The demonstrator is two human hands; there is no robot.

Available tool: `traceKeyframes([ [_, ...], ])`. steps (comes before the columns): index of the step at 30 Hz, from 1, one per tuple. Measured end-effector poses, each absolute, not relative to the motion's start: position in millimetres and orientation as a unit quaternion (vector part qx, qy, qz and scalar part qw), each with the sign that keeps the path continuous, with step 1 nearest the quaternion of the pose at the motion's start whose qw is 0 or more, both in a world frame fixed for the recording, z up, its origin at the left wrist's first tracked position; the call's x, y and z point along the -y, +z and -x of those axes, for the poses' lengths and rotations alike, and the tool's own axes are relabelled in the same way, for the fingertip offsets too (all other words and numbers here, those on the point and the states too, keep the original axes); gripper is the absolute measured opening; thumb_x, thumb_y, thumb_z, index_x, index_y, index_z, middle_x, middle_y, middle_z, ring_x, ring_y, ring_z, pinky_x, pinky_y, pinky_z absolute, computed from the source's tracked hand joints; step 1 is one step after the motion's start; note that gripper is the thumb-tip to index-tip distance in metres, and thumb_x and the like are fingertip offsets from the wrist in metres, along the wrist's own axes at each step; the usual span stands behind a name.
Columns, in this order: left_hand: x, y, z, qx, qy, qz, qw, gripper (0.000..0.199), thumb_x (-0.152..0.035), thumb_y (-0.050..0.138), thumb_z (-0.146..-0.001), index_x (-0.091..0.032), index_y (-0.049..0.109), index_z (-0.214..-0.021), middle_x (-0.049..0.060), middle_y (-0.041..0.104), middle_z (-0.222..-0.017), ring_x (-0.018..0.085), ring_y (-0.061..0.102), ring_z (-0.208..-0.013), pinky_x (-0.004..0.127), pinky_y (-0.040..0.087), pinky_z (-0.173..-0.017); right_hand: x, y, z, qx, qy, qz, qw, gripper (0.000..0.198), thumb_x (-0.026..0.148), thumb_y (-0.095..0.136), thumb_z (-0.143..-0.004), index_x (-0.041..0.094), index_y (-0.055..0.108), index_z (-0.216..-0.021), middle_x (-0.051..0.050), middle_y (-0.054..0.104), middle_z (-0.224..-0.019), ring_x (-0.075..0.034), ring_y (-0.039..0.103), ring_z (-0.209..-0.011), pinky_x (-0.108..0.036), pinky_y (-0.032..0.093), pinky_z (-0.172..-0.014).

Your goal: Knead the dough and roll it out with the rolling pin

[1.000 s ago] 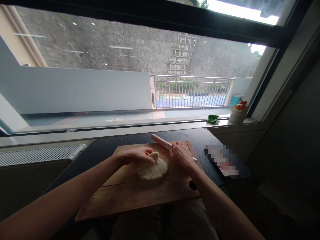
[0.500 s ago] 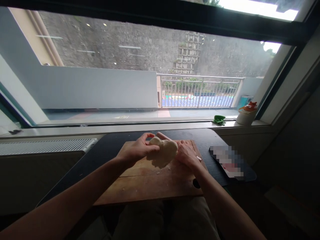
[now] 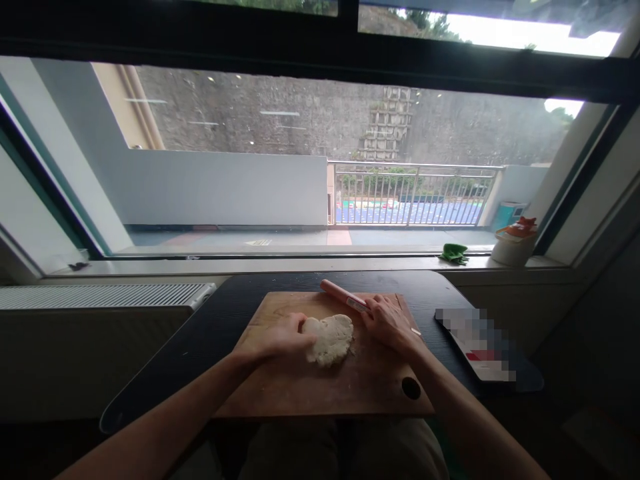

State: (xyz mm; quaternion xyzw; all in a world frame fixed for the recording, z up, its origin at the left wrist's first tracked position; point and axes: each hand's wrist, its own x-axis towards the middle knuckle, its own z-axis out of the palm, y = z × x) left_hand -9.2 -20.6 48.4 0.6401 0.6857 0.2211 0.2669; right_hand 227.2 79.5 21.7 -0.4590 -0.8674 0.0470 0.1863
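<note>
A flattened, ragged-edged piece of pale dough [image 3: 330, 339] lies on the wooden cutting board [image 3: 320, 393]. At the dough's left edge, my left hand [image 3: 287, 335] is closed with thumb and fingers on it, slightly blurred. My right hand [image 3: 387, 321] rests on the board's right side, its fingers wrapped round the near end of a pinkish rolling pin [image 3: 341, 293]. The pin slants away to the far left, beyond the dough, and the end under my palm is hidden.
The board lies on a dark table [image 3: 200, 347] by a window. Right of it is a flat, blurred-out item [image 3: 475, 347]. A green object [image 3: 454, 253] and a white container [image 3: 514, 248] with an orange top stand on the sill. A radiator [image 3: 105, 297] is at left.
The dough, held up and tilted by my left hand before, now lies down on the board. My right hand stays by the rolling pin, which shows more. The camera view has shifted.
</note>
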Motion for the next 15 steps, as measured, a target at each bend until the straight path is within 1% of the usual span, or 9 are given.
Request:
traceKeyframes([
  [2, 17, 57, 14, -0.720, 0.234, -0.639, 0.135, 0.047, -0.046, 0.060, -0.064, -0.017, 0.061, -0.101, 0.007, 0.062, -0.103, 0.026, 0.056, -0.097, 0.032, 0.044, -0.080, -75, 30, -232, 0.885, 0.067, 0.422, 0.187, 0.025, 0.033, 0.042, -0.090, 0.022, 0.062, -0.101, -0.004, 0.059, -0.100, -0.015, 0.054, -0.089, -0.024, 0.036, -0.076],
  [3, 15, 64, 16, -0.723, 0.252, -0.640, 0.069, 0.047, -0.046, 0.058, -0.067, -0.019, 0.060, -0.106, 0.007, 0.061, -0.109, 0.025, 0.054, -0.102, 0.032, 0.043, -0.084, -72, 35, -233, 0.895, 0.076, 0.396, 0.189, 0.024, 0.034, 0.043, -0.090, 0.024, 0.062, -0.101, -0.003, 0.059, -0.099, -0.014, 0.054, -0.087, -0.023, 0.036, -0.074],
  [4, 12, 70, 16, -0.719, 0.273, -0.639, 0.009, 0.044, -0.045, 0.055, -0.072, -0.020, 0.058, -0.108, 0.007, 0.059, -0.112, 0.024, 0.053, -0.105, 0.032, 0.042, -0.087, -68, 39, -233, 0.906, 0.082, 0.367, 0.192, 0.023, 0.034, 0.044, -0.090, 0.025, 0.063, -0.101, -0.002, 0.059, -0.098, -0.013, 0.054, -0.086, -0.022, 0.036, -0.073],
  [6, 6, 80, 14, -0.700, 0.302, -0.642, -0.082, 0.033, -0.039, 0.045, -0.080, -0.022, 0.059, -0.105, 0.005, 0.059, -0.112, 0.022, 0.052, -0.106, 0.032, 0.040, -0.090, -61, 45, -230, 0.927, 0.091, 0.307, 0.196, 0.022, 0.034, 0.048, -0.088, 0.026, 0.063, -0.101, -0.001, 0.059, -0.098, -0.013, 0.054, -0.085, -0.022, 0.035, -0.072],
  [8, 1, 78, 7, -0.694, 0.276, -0.655, -0.118, 0.028, -0.035, 0.041, -0.083, -0.022, 0.060, -0.100, 0.005, 0.060, -0.108, 0.021, 0.053, -0.103, 0.033, 0.039, -0.090, -57, 46, -222, 0.936, 0.110, 0.275, 0.189, 0.022, 0.035, 0.048, -0.087, 0.026, 0.064, -0.099, 0.000, 0.060, -0.099, -0.012, 0.055, -0.083, -0.022, 0.036, -0.071],
  [9, -2, 72, 3, -0.697, 0.247, -0.663, -0.117, 0.028, -0.035, 0.039, -0.085, -0.021, 0.061, -0.098, 0.006, 0.061, -0.106, 0.021, 0.054, -0.100, 0.034, 0.040, -0.089, -56, 45, -217, 0.932, 0.120, 0.284, 0.188, 0.024, 0.037, 0.047, -0.087, 0.026, 0.064, -0.100, -0.001, 0.060, -0.099, -0.012, 0.055, -0.082, -0.022, 0.036, -0.071],
  [11, -7, 55, -3, -0.706, 0.178, -0.678, -0.101, 0.031, -0.034, 0.035, -0.087, -0.020, 0.063, -0.093, 0.007, 0.063, -0.096, 0.022, 0.056, -0.092, 0.037, 0.040, -0.087, -58, 40, -205, 0.907, 0.127, 0.352, 0.192, 0.032, 0.043, 0.042, -0.088, 0.025, 0.062, -0.105, -0.003, 0.060, -0.102, -0.015, 0.055, -0.083, -0.025, 0.036, -0.072],
  [13, -15, 39, -7, -0.707, 0.149, -0.679, -0.129, 0.036, -0.033, 0.030, -0.089, -0.019, 0.062, -0.095, 0.009, 0.063, -0.099, 0.024, 0.054, -0.098, 0.041, 0.035, -0.093, -63, 36, -195, 0.872, 0.103, 0.434, 0.200, 0.040, 0.048, 0.035, -0.090, 0.023, 0.061, -0.107, -0.006, 0.059, -0.103, -0.019, 0.054, -0.091, -0.029, 0.036, -0.077],
  [15, -25, 31, -7, -0.723, 0.130, -0.667, -0.127, 0.037, -0.036, 0.031, -0.089, -0.020, 0.061, -0.101, 0.010, 0.061, -0.106, 0.026, 0.052, -0.103, 0.044, 0.035, -0.094, -69, 34, -188, 0.850, 0.068, 0.485, 0.195, 0.043, 0.049, 0.031, -0.091, 0.022, 0.062, -0.105, -0.009, 0.059, -0.103, -0.023, 0.051, -0.097, -0.034, 0.035, -0.082],
])
